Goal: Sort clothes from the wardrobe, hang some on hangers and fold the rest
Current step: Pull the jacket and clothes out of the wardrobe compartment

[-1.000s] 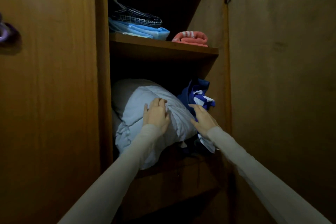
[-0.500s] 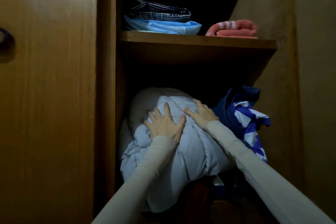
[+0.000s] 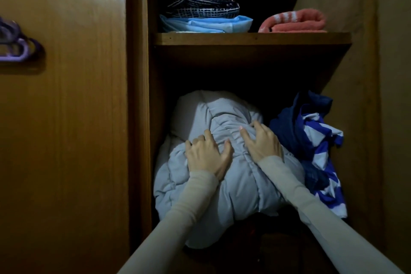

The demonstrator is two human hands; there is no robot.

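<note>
Grey quilted bundle sat in the wardrobe's lower compartment. Left hand and right hand clawed into its top, fingers bunching fabric, probably for purchase to drag it out.

Pale grey quilted bundle; blue-and-white striped garment; coral towel, white stripes; light blue fold; purple hangers.

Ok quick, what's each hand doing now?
Left hand: fingers curled, gripping the grey quilted bundle.
Right hand: fingers curled, gripping the same bundle.
</note>
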